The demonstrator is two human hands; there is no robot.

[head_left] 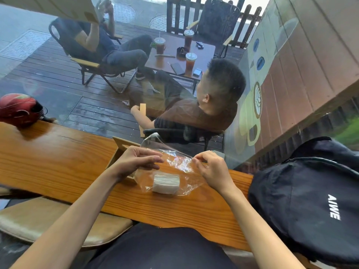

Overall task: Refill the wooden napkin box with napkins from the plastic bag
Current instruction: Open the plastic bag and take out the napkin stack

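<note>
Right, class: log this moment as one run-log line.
stage: opening bag | left hand: pinching plastic bag | right hand: pinching bag | napkins: inside bag | wooden napkin box: behind left hand

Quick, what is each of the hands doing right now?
Left hand: pinching the plastic bag at its mouth.
Right hand: pinching the bag's other side.

white napkins [165,183], clear plastic bag [180,162], black backpack [303,200]
</note>
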